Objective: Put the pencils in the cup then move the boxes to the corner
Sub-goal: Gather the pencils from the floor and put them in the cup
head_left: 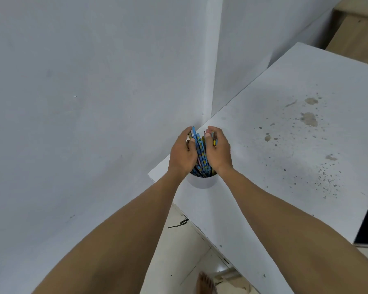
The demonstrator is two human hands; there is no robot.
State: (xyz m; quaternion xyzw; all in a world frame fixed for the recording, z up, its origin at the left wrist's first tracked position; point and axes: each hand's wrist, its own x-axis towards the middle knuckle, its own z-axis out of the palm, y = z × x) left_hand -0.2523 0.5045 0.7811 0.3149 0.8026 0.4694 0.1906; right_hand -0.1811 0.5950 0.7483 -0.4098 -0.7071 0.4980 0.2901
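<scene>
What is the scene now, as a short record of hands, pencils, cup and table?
left hand: curled round the pencils from the left
right hand: curled round the pencils from the right
pencils: blue bundle, lower ends inside the cup
cup: white, upright, at the table edge near the wall
table: white, stained at right

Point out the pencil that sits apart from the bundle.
The dark pencil with a yellow end, held in the fingers of the right hand. The blue-patterned pencils are bunched between that and the left hand, ends in the white cup.
</scene>
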